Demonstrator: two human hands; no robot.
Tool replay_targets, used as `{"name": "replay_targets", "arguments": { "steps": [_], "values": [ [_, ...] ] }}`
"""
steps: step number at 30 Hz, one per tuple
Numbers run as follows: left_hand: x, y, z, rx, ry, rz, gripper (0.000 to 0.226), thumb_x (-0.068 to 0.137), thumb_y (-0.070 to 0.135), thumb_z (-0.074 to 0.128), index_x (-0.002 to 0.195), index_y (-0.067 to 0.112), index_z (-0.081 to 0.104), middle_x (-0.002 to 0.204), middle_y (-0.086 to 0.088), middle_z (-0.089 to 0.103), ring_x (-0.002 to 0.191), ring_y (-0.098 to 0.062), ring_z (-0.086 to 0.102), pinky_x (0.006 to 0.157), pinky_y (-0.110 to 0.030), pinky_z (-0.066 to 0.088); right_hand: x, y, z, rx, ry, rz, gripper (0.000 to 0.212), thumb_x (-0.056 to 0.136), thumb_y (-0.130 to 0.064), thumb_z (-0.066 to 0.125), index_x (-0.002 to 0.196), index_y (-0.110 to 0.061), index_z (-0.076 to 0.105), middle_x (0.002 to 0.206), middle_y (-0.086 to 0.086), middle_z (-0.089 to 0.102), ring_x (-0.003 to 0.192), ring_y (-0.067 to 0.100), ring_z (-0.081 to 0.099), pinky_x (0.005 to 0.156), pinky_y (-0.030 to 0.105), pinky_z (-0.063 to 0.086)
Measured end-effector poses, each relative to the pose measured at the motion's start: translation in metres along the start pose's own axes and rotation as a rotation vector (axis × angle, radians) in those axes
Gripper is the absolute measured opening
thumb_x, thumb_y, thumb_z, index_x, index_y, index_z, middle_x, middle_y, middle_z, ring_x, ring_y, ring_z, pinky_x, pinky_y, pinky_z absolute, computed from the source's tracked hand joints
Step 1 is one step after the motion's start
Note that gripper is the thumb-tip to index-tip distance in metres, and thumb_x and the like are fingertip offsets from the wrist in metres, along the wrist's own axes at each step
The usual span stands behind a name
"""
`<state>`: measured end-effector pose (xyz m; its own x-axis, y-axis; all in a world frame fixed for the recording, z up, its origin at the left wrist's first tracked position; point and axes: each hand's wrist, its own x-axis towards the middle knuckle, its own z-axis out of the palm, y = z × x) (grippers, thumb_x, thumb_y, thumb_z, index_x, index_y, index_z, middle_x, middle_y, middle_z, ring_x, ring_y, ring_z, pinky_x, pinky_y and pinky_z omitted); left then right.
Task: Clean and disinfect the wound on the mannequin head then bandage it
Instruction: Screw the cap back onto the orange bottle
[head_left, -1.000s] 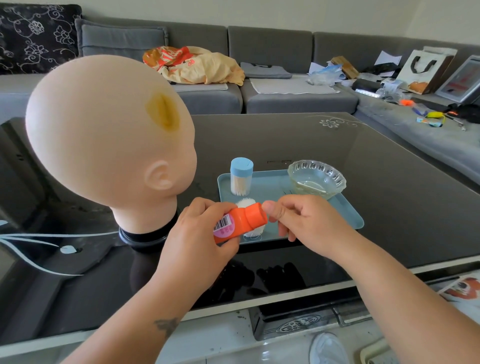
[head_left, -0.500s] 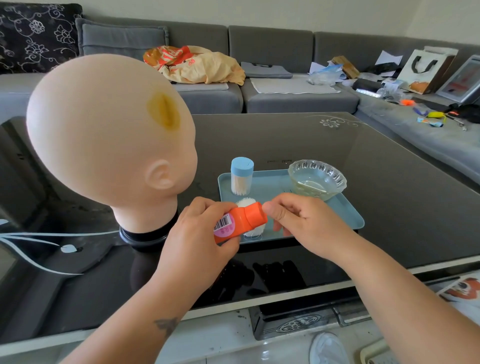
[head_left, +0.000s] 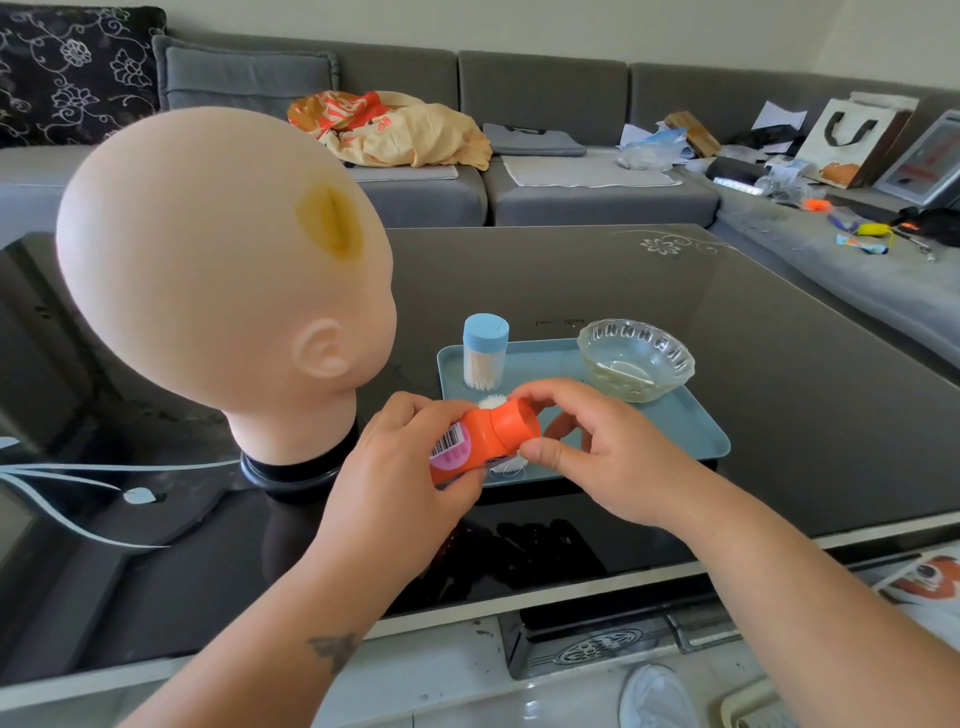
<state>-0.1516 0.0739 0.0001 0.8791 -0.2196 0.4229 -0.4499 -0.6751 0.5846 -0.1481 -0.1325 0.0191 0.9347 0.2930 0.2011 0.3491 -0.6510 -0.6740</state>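
The mannequin head (head_left: 208, 270) stands at the left of the dark glass table, with a yellow-stained wound (head_left: 330, 221) on its upper side. My left hand (head_left: 400, 467) grips an orange bottle (head_left: 480, 441), held on its side over the near edge of a light blue tray (head_left: 696, 431). My right hand (head_left: 592, 447) pinches the bottle's orange cap between thumb and fingers. A white bandage roll (head_left: 506, 465) on the tray is mostly hidden behind the bottle.
On the tray stand a blue-lidded tub of cotton swabs (head_left: 484, 358) and a glass bowl (head_left: 635, 358) with a used swab in it. White cables (head_left: 78, 467) cross the table's left side. A grey sofa (head_left: 571, 171) with clutter lies beyond.
My right hand has closed round the bottle's cap, with the thumb now under it and the fingers over it. The bottle and left hand have hardly moved.
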Motion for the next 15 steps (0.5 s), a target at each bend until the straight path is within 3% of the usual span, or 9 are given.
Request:
{"name": "replay_targets", "arguments": {
  "steps": [3, 8, 13, 15],
  "values": [
    [-0.0004, -0.0016, 0.0008, -0.008, -0.004, -0.001, 0.052, 0.073, 0.027, 0.078, 0.122, 0.030, 0.060, 0.103, 0.011, 0.052, 0.091, -0.012, 0.054, 0.075, -0.026, 0.046, -0.0005, -0.0014, 0.0000, 0.010, 0.033, -0.011, 0.030, 0.086, -0.042, 0.060, 0.113, -0.048, 0.048, 0.110, -0.028, 0.054, 0.097, -0.004, 0.052, 0.072, 0.001, 0.035],
    [-0.0004, -0.0031, 0.0045, -0.050, -0.027, -0.031, 0.048, 0.073, 0.037, 0.076, 0.118, 0.038, 0.058, 0.102, 0.020, 0.050, 0.088, 0.000, 0.053, 0.068, -0.007, 0.036, -0.0019, -0.0055, 0.0024, 0.103, 0.078, -0.007, 0.025, 0.087, -0.037, 0.062, 0.106, -0.049, 0.051, 0.109, -0.023, 0.057, 0.098, -0.003, 0.053, 0.074, 0.003, 0.037],
    [0.0022, -0.0033, 0.0075, -0.142, -0.058, -0.058, 0.043, 0.071, 0.044, 0.073, 0.111, 0.041, 0.058, 0.095, 0.020, 0.053, 0.093, 0.008, 0.050, 0.073, -0.001, 0.035, -0.0003, -0.0095, 0.0067, 0.253, 0.092, 0.016, 0.025, 0.090, -0.029, 0.061, 0.115, -0.034, 0.056, 0.109, -0.021, 0.062, 0.109, 0.000, 0.055, 0.087, 0.026, 0.049],
    [0.0037, -0.0037, 0.0086, -0.152, -0.071, -0.064, 0.045, 0.069, 0.049, 0.069, 0.112, 0.043, 0.057, 0.097, 0.021, 0.052, 0.094, 0.009, 0.050, 0.071, -0.001, 0.037, 0.0007, -0.0104, 0.0067, 0.286, 0.096, 0.025, 0.025, 0.090, -0.028, 0.061, 0.113, -0.036, 0.056, 0.108, -0.024, 0.063, 0.109, -0.001, 0.056, 0.090, 0.028, 0.048]
  ]
}}
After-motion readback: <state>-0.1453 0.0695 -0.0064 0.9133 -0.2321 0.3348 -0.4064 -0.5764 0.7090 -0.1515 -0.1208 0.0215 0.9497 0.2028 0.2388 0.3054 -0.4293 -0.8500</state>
